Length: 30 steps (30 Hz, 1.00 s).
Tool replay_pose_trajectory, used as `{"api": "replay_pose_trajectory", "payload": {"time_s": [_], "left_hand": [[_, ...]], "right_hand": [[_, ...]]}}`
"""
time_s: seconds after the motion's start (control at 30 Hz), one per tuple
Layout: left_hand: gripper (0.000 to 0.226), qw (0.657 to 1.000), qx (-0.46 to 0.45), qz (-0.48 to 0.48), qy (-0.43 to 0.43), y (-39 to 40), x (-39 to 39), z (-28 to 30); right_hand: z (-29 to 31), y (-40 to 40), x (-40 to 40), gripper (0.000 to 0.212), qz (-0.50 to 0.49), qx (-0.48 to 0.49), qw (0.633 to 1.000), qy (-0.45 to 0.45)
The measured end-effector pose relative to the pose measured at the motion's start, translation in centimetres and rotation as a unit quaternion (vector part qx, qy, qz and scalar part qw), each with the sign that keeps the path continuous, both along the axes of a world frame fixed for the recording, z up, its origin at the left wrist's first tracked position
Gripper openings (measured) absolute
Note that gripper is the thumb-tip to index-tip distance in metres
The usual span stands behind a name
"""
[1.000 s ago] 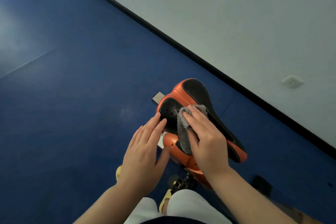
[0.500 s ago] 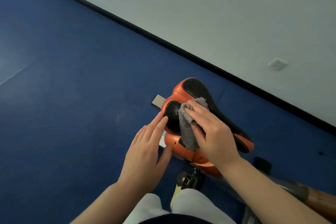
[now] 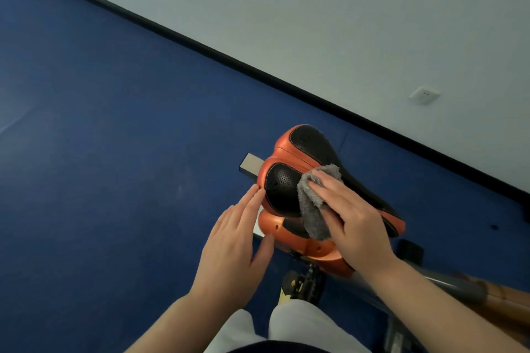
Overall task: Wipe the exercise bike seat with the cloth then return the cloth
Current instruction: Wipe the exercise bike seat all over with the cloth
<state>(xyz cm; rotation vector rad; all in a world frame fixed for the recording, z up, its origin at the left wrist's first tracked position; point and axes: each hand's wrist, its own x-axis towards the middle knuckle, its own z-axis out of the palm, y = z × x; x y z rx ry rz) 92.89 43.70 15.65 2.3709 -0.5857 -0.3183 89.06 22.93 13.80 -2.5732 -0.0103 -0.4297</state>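
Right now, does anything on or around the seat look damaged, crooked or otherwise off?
Nothing stands out. The orange and black seat looks intact, with no visible tears or spills. The right hand presses the grey cloth flat on it, and the left hand steadies its edge with its fingertips. The blue floor shows only faint scuffs.

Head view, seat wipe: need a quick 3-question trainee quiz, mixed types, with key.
1. True or false: the right hand presses the fuzzy grey cloth onto the orange-and-black padded bike seat.
2. The left hand is: A) gripping the cloth B) open, fingertips at the seat's left edge C) out of view.
3. Fill in: on the pale wall, right of the seat, is a white ____.

Key: 1 true; 2 B; 3 socket.
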Motion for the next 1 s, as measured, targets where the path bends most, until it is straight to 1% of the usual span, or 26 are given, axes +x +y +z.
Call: {"api": "replay_pose_trajectory", "payload": {"time_s": [0.13, 0.23, 0.3, 0.33, 0.4, 0.5, 0.6, 0.7, 0.73, 0.8, 0.9, 0.93, 1.0], "left_hand": [[0.064, 1.0, -0.015, 0.002, 0.018, -0.3, 0.4, 0.0], [0.066, 1.0, -0.011, -0.008, 0.013, -0.3, 0.8, 0.2], [0.066, 1.0, -0.018, -0.012, 0.01, -0.1, 1.0, 0.4], [0.065, 1.0, -0.023, -0.008, 0.011, 0.1, 1.1, 0.5], [0.064, 0.999, -0.028, 0.002, 0.019, 0.3, 1.2, 0.5], [0.065, 0.999, -0.031, 0.002, 0.031, 0.2, 1.1, 0.1], [0.068, 0.999, -0.029, 0.0, 0.039, 0.1, 1.3, -0.2], [0.067, 0.999, -0.014, 0.004, 0.049, 0.3, 1.8, -0.5], [0.067, 0.999, -0.009, 0.004, 0.051, 0.4, 1.9, -0.6], [0.067, 0.999, -0.009, 0.0, 0.048, 0.5, 2.1, -0.8], [0.067, 0.998, -0.025, -0.009, 0.051, 0.3, 2.2, -0.8], [0.068, 0.998, -0.032, -0.011, 0.053, 0.3, 2.2, -0.8], [0.07, 0.998, -0.04, -0.018, 0.053, 0.4, 2.3, -0.7]], "right_hand": [[0.3, 2.9, 2.8, 0.041, -0.046, 0.009, 0.999, 0.01], [0.7, 3.1, 3.2, 0.04, -0.027, 0.005, 0.999, 0.036], [0.6, 2.3, 1.5, 0.048, -0.016, -0.008, 0.999, 0.049], [0.5, 2.0, 0.8, 0.05, -0.021, -0.016, 0.999, 0.043], [0.5, 2.1, 0.7, 0.046, -0.05, -0.021, 0.998, 0.022], [1.1, 4.0, 3.5, 0.039, -0.066, 0.004, 0.998, 0.011], [1.3, 5.1, 4.6, 0.042, -0.027, 0.003, 0.999, 0.031], [0.6, 3.6, 2.3, 0.042, 0.033, -0.053, 0.998, 0.025], [0.5, 3.0, 1.7, 0.041, 0.039, -0.059, 0.997, 0.021], [0.5, 2.4, 2.4, 0.041, 0.006, -0.036, 0.999, 0.018], [0.7, 4.9, 4.9, 0.041, -0.07, 0.011, 0.997, 0.024], [0.8, 5.9, 5.1, 0.04, -0.069, 0.009, 0.997, 0.024], [0.1, 6.7, 4.0, 0.04, -0.024, -0.033, 0.999, 0.03]]}}
